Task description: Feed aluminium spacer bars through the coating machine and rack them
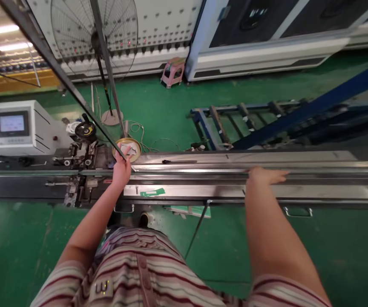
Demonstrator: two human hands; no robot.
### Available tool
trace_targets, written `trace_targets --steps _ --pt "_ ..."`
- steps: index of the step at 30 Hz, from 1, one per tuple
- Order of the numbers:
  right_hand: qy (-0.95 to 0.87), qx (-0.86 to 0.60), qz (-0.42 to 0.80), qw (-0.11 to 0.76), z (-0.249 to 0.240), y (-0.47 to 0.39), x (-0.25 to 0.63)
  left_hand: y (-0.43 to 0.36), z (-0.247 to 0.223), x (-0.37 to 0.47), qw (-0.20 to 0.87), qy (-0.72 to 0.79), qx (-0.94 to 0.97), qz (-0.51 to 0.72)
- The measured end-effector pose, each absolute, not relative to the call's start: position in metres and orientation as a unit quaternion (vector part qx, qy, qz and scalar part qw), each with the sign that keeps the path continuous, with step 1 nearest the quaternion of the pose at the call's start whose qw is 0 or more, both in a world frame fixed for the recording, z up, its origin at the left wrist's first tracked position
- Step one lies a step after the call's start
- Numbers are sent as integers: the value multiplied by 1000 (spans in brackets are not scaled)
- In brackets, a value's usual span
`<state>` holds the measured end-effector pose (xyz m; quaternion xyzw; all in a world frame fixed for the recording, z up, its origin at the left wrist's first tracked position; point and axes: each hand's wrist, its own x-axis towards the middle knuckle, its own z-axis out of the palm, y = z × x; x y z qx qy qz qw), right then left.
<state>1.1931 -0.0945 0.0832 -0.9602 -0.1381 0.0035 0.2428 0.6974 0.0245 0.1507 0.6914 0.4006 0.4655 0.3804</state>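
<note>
My left hand (122, 170) is closed around a long, thin metal bar (75, 96) that slants from the upper left down to the bench. Close by that hand, a perforated metal strip (199, 170) lies along the bench's channel; I cannot tell whether the two join at the corner there. My right hand (262, 175) lies over the strip farther right, fingers stretched out to the right, its palm side hidden. Behind my left hand is a round tin (138, 157) with whitish pieces in it.
A clamp mechanism (83, 155) and a control box with a screen (11, 123) stand left. On the metal bench (184, 191) lie a dark thin tool (179, 161) and a green scrap (152, 192). Beyond are a fan (96, 41), a pink stool (173, 72) and a blue frame (208, 128).
</note>
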Motion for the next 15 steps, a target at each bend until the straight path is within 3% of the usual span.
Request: trace_targets --steps 5,11,15 --pt "69 -950 97 290 66 -79 1194 26 150 708 352 417 713 442" --pt "25 -963 91 251 37 -59 1149 38 152 668 326 455 705 436" --pt "-107 -972 75 194 11 -54 1090 59 154 609 313 470 696 444"
